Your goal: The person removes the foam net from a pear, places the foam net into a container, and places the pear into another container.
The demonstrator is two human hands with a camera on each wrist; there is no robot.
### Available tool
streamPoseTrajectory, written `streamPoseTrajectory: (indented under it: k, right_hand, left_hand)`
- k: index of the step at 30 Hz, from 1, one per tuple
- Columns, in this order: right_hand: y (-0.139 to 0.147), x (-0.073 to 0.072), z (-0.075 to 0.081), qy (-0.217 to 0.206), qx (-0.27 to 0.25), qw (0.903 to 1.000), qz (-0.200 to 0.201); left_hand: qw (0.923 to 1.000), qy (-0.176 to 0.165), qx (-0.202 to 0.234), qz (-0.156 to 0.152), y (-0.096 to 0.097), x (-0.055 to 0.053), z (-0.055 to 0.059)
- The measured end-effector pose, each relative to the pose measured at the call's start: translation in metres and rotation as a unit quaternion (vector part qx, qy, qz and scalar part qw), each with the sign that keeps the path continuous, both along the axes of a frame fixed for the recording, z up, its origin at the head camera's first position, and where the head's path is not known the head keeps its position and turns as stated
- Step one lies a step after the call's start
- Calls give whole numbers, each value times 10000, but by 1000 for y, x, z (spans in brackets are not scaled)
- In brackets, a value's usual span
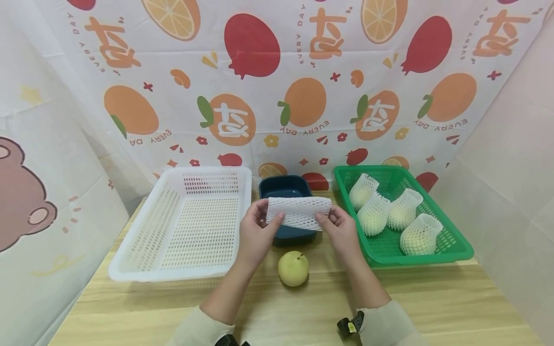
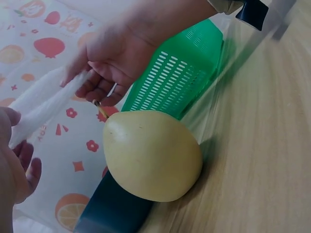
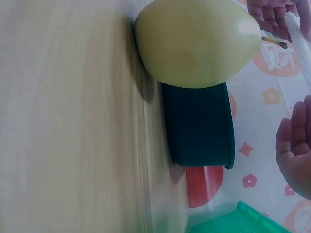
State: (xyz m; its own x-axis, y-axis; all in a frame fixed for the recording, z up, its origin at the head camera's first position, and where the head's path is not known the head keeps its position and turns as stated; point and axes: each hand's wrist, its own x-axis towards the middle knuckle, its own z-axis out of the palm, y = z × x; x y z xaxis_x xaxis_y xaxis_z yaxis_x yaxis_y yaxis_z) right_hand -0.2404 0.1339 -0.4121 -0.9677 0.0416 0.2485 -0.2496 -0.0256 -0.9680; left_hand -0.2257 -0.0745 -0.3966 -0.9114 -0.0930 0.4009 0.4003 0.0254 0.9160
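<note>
My left hand point(image 1: 255, 229) and right hand point(image 1: 345, 232) pinch a foam net point(image 1: 298, 212) between them; nearer me sits the pear point(image 1: 293, 269), beyond them the blue bin point(image 1: 294, 237), leftward the white basket point(image 1: 182, 274), rightward the green basket point(image 1: 415, 260).

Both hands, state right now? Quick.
Left hand: holding, pinches one end of the white foam net.
Right hand: holding, pinches the foam net's other end.

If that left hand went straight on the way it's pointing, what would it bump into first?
Probably the fruit-printed cloth behind. The left hand, pinching the white foam net, looks raised above the dark blue container, though depth is unclear; if lower, it might meet that container first.
</note>
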Motion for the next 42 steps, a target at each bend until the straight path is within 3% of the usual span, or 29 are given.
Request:
streamPoseTrajectory:
  k: [6,11,14,19,23,27,31,38,42]
  right_hand:
    - [0,-11,-1,180,232,9988,-396]
    - [2,-22,-6,288,903,9934,-639]
    - [2,-28,-10,319,1424,9869,-685]
    - [-1,-36,-13,482,2339,9679,-783]
    - [-4,-40,-15,550,2918,9518,-763]
    - [-7,-43,-16,617,3224,9420,-702]
    - [-11,-46,-19,490,3406,9370,-607]
    - [-18,-54,-25,96,3609,9323,-223]
    - [-23,-57,-25,138,3975,9173,-195]
  left_hand:
    - [9936,393,-881,592,-2,4,1]
    - [9788,1012,-1654,657,3,6,-3]
    - [9701,1171,-2054,542,8,6,-6]
    - [9581,945,-2701,129,14,7,-12]
    - [9392,447,-3403,-85,19,7,-15]
    - [9186,87,-3952,-55,23,4,-20]
    - [9058,-63,-4236,38,24,-1,-27]
    - [8999,-14,-4360,-54,23,-3,-35]
    - [9001,304,-4336,-298,23,-1,-36]
